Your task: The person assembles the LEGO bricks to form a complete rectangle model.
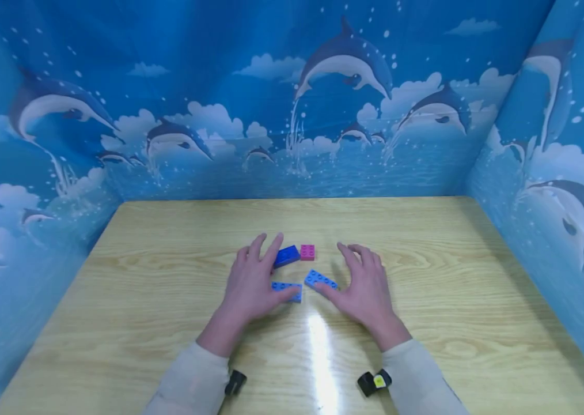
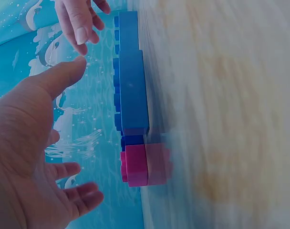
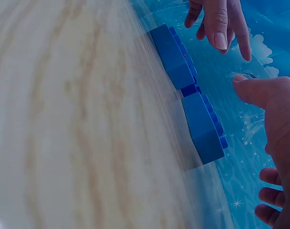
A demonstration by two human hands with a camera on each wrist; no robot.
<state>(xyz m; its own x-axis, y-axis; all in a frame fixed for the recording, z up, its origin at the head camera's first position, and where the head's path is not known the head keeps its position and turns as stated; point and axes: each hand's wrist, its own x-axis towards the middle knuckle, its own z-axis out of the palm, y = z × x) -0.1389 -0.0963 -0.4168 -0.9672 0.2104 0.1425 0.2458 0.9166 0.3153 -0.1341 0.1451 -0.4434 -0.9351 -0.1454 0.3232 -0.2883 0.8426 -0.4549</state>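
Four-cornered toy building bricks lie on the wooden table between the two hands. A light blue brick [image 1: 279, 286] is partly covered by the thumb of my left hand [image 1: 254, 283]. Another light blue brick [image 1: 321, 279] lies slantwise by the thumb of my right hand [image 1: 367, 289]. Behind them is a dark blue brick [image 1: 287, 256], partly hidden by the left fingers, beside a small pink brick [image 1: 307, 252]. Both hands hover with fingers spread and hold nothing. In the left wrist view, the left hand [image 2: 30, 138] is apart from the pink brick [image 2: 136, 164]; the right wrist view shows the right hand [image 3: 283, 129] likewise.
The wooden table [image 1: 167, 248] meets a blue dolphin-print curtain [image 1: 219, 132] at the back and sides. A bright reflection lies on the wood between the forearms. Dark wrist cameras [image 1: 374, 381] sit at both sleeves.
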